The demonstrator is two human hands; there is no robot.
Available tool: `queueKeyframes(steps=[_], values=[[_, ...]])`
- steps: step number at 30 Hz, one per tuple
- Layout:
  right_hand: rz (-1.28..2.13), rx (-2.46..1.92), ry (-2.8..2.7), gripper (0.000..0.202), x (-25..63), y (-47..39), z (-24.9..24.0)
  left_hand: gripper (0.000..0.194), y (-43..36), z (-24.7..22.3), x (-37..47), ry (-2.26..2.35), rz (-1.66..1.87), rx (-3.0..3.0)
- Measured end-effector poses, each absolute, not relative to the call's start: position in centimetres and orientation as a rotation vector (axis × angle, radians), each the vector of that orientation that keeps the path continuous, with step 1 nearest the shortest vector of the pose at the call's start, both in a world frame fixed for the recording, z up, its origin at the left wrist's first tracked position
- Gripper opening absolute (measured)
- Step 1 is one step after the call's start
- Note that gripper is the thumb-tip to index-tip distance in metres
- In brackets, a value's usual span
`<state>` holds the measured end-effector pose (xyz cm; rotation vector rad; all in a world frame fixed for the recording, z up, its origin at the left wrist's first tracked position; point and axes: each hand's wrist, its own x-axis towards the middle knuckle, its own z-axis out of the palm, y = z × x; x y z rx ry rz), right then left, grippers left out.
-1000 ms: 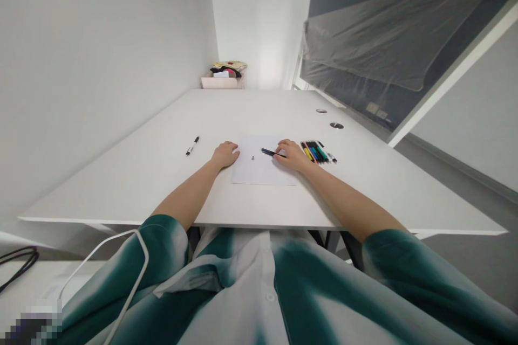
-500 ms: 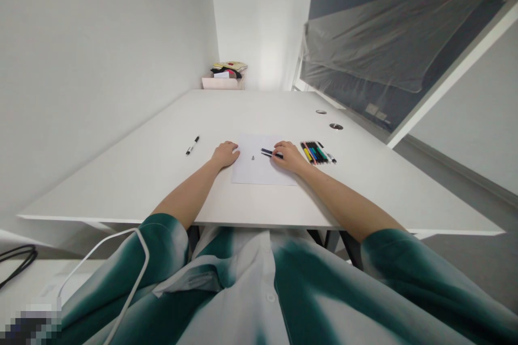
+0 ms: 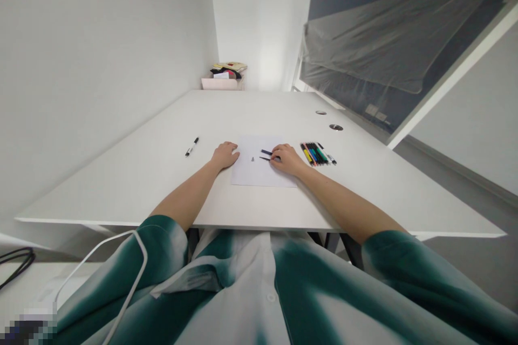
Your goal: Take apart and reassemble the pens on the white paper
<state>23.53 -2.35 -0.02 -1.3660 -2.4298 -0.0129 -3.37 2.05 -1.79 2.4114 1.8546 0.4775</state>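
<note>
A white sheet of paper [image 3: 259,177] lies on the table in front of me. My left hand [image 3: 225,156] rests flat at the sheet's left edge, fingers stretched and holding nothing. Over the right part of the sheet, my right hand [image 3: 286,159] is closed on a slim dark pen [image 3: 264,159], its thin tip pointing left. Just beyond that tip lies another dark, stick-like piece [image 3: 266,152], partly hidden by my fingers; I cannot tell whether they touch it. A small grey triangular mark [image 3: 253,159] shows on the paper left of the pen tip.
A row of coloured pens [image 3: 316,154] lies right of my right hand. One black-and-white pen [image 3: 192,147] lies alone on the left. A pink box [image 3: 219,83] with folded things stands at the far end. A plastic-draped dark panel [image 3: 376,38] rises along the right side.
My right hand has shifted slightly left and nearer to me, and the pen tip has come closer to the grey mark. That mark looks a little larger. My left hand stays in place.
</note>
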Motion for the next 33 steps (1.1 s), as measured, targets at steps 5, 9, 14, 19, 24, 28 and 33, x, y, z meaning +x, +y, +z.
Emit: queueKeyframes(steps=[5,9,14,19,24,28,33], values=[[-0.018,-1.4,-2.419,0.027,23.4,-2.6,0.1,0.04,0.8,-1.0,-2.0,1.74,0.648,2.508],[-0.017,-1.436,-2.432,0.026,23.2,-2.7,0.3,0.037,-0.6,-0.6,0.2,1.469,0.723,2.679],[-0.017,-1.428,-2.442,0.024,22.9,-2.7,0.4,0.029,-1.6,-0.9,1.9,1.199,0.713,2.824],[-0.021,-1.41,-2.454,0.021,22.6,-2.6,0.2,0.025,-1.7,-1.0,2.3,1.107,0.697,2.872],[-0.012,-1.383,-2.473,0.021,22.5,-2.6,0.2,0.025,-1.8,-1.1,2.4,1.09,0.66,2.89],[-0.011,-1.353,-2.503,0.019,22.5,-2.6,0.3,0.025,-1.9,-1.0,2.5,1.085,0.648,2.883],[-0.019,-1.322,-2.516,0.02,22.6,-2.6,0.2,0.022,-1.9,-0.9,2.4,1.079,0.657,2.884]])
